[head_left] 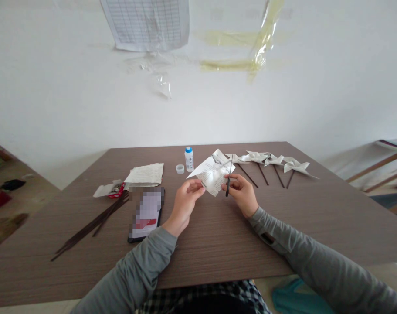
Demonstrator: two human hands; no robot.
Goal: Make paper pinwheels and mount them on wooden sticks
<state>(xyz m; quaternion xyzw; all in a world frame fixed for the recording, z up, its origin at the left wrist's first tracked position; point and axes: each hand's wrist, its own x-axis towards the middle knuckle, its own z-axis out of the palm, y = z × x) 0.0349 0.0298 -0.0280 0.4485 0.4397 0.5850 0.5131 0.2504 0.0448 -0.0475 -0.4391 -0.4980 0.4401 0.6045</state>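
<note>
Over the table (205, 248), the printed paper (213, 173) is pinched by the left hand (184, 201), likely to steady it. Scissors (229, 178) are gripped upright by the right hand (243, 195). 4 pinwheels (257, 158) are laid toward the back right corner, seemingly out of the way.

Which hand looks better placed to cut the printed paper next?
Probably the right hand: it holds the scissors, whose blades are at the right side of the printed paper. The left hand grips the paper's lower left edge, so it seems better suited to steadying it.
</note>
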